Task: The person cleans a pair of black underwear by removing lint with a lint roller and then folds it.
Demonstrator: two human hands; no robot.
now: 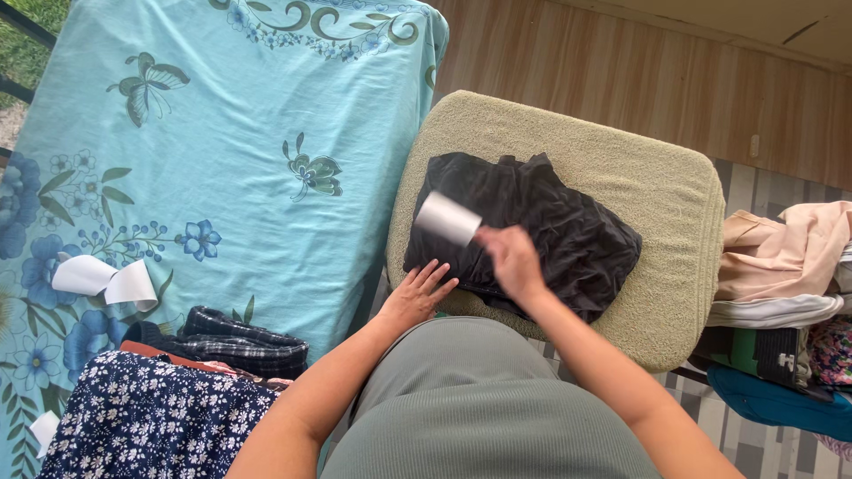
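While the left hand [415,297] lies flat, fingers spread, on the black garment [532,231] | right hand [508,259] is closed around a white roller [447,218] | beige cushion [639,177] is underneath.

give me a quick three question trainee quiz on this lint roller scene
1. True or false: the left hand rests flat on the folded black garment.
2. Which does the right hand hold? A) white cylindrical lint roller B) scissors C) iron
3. Fill in: the garment lies on a beige ____ pad.

Key
1. True: its fingers lie on the near left edge.
2. A: the roller is blurred, above the garment's left part.
3. Towelling: a rounded pad beside the turquoise floral sheet, where curled white paper strips lie.
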